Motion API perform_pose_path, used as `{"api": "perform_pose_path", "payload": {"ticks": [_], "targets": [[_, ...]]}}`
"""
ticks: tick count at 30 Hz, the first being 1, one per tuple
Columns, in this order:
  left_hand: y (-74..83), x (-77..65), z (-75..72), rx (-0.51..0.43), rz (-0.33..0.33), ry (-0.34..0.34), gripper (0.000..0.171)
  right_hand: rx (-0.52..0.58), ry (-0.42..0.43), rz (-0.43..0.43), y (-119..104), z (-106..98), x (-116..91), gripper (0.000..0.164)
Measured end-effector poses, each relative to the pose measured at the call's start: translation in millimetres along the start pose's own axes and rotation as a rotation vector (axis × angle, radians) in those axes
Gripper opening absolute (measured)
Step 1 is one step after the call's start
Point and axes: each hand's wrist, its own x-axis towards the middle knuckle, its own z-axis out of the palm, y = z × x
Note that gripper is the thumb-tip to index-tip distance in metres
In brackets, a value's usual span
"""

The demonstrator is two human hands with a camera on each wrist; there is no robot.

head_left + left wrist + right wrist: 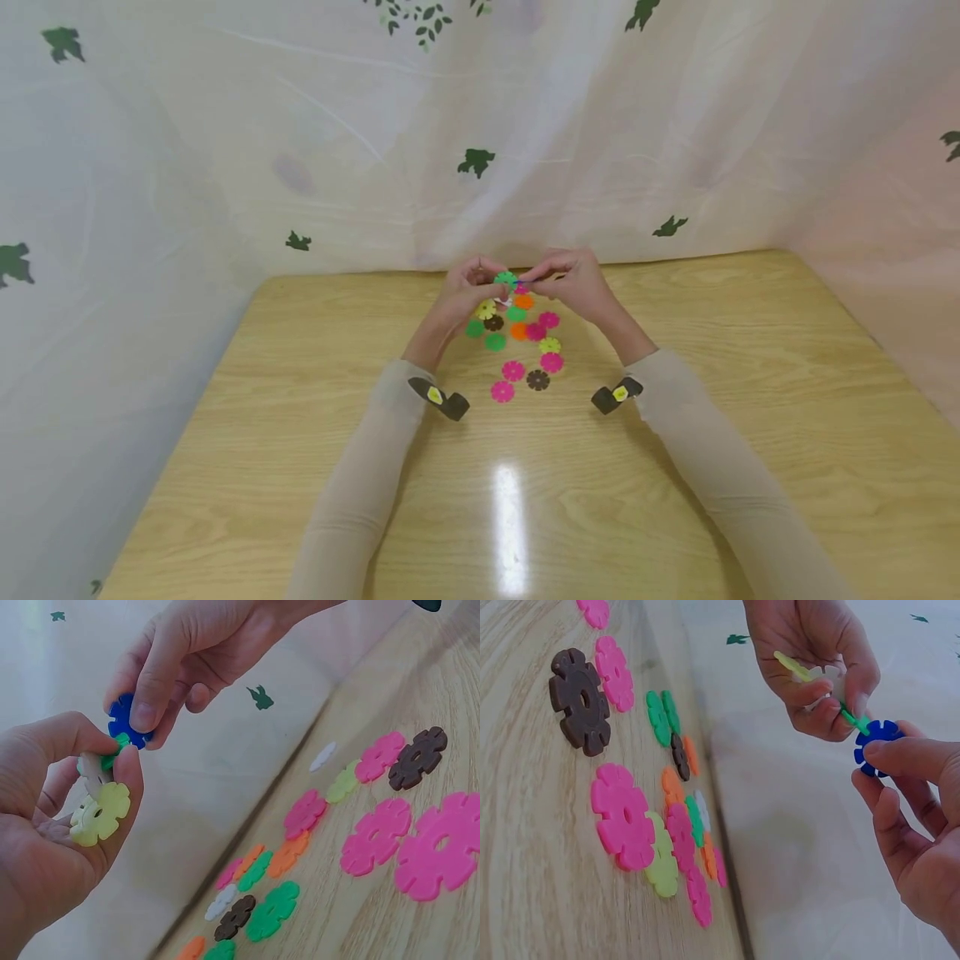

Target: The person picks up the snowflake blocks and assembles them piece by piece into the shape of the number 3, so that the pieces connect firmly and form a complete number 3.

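Observation:
My left hand (459, 298) holds a short chain of notched plastic flower discs above the far side of the table. A yellow disc (112, 814), a white disc (93, 778) and a green disc (852, 717) make up that chain, slotted together. Between thumb and fingers, my right hand (576, 285) pinches a blue disc (879, 733). The blue disc's edge meets the green disc's edge at the left fingertips. Below the hands, loose flower discs lie on the table, among them a pink disc (503, 392), a brown disc (537, 380) and an orange disc (524, 302).
The loose discs form a scattered cluster on the wooden table (300, 400), some overlapping. Behind the table's far edge hangs a pale curtain (337, 158) with green leaf prints. Each sleeve cuff carries a dark strap with a small camera.

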Motion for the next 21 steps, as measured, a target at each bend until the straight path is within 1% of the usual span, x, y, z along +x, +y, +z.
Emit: {"api": "perform_pose_path", "payload": {"ticks": [8, 15, 21], "targets": [[2.4, -0.9, -2.1, 0.008, -0.009, -0.004, 0.025, -0.036, 0.015, -0.036, -4.8, 6.8, -0.8, 0.006], [3.5, -1.1, -1.9, 0.033, -0.036, 0.0, 0.026, -0.016, -0.009, -0.023, -2.0, 8.3, -1.6, 0.006], [4.4, -1.2, -2.0, 0.038, -0.053, 0.011, 0.023, -0.01, -0.009, -0.05, -2.2, 8.8, -2.2, 0.005]]}}
